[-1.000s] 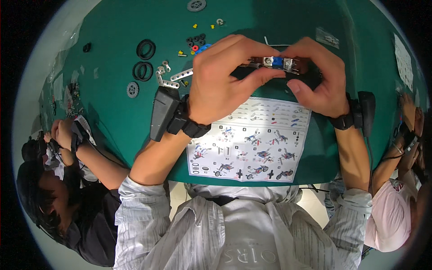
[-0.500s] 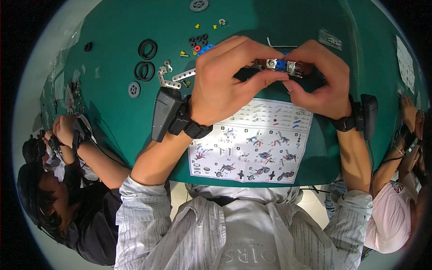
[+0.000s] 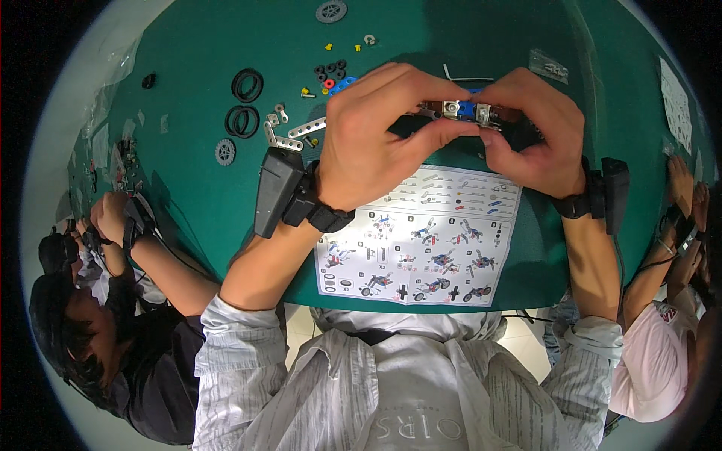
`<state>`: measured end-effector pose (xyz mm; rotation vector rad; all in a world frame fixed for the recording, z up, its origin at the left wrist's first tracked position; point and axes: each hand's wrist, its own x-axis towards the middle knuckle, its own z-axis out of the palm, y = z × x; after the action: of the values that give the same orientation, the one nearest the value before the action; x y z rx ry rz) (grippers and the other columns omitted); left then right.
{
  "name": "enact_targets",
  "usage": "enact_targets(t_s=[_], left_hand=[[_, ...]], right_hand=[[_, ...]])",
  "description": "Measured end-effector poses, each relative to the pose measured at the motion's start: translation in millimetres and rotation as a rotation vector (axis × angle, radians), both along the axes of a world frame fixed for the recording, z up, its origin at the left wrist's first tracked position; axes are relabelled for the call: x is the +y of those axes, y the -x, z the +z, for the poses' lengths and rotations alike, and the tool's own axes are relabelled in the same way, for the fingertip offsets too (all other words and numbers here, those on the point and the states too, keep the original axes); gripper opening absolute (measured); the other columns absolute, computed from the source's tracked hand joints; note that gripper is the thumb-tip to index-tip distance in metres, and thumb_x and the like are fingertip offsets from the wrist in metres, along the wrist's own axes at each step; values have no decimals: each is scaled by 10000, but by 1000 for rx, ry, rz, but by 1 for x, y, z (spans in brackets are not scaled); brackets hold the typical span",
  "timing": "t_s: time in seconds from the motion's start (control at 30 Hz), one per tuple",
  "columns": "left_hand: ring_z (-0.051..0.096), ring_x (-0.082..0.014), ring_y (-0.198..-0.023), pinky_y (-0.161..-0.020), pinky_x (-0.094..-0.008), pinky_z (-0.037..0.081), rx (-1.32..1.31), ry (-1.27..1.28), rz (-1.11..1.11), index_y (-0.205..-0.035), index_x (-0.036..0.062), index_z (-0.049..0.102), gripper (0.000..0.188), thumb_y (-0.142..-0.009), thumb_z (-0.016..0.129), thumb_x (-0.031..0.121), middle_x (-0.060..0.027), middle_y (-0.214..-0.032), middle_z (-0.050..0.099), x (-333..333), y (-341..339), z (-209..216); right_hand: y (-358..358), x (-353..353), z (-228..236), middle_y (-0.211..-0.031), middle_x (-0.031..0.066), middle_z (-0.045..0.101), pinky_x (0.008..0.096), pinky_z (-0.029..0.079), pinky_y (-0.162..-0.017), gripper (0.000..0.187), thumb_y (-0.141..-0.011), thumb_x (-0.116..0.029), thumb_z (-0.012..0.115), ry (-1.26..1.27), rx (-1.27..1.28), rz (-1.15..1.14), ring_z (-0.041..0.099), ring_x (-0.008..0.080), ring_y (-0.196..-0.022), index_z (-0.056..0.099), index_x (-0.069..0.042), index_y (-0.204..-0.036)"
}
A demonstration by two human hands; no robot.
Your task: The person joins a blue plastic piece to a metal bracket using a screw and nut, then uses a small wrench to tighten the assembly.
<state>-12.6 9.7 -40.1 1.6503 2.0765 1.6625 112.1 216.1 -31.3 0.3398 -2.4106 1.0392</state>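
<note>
Small metal-and-blue assembly (image 3: 465,110) was pinched by left hand (image 3: 376,143) and right hand (image 3: 530,139) above instruction sheet (image 3: 421,240); slippage likely would scatter parts.

Small metal-and-blue assembly (image 3: 465,111) — held level above the green table, ends hidden.

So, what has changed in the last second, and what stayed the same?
Very little. Both hands, left hand and right hand, still pinch the small metal assembly between them; it seems to have turned only slightly in the fingers. Nothing was picked up or released. The instruction sheet, black rings and metal strips lie where they were on the green table.
</note>
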Motion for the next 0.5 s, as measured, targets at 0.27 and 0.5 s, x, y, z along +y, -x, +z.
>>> enact_targets(t_s=[0.27,0.5], left_hand=[[706,-162,-784,-694,-278,556,-8,3,1,-1103,42,793,376,-757,939,55,-71,-958,777,0,-1,-1],[699,-157,-774,-687,-275,552,-7,10,-1,-1098,43,793,368,-760,937,55,-69,-948,774,0,-1,1]], right_hand=[[-1,1,2,-900,94,689,322,557,-620,367,-714,-55,844,-41,9,-10,708,240,-750,745,-52,-1067],[0,1,2,-900,96,695,321,561,-620,367,-712,-52,847,-54,35,-12,708,239,-741,748,-49,-1065]])
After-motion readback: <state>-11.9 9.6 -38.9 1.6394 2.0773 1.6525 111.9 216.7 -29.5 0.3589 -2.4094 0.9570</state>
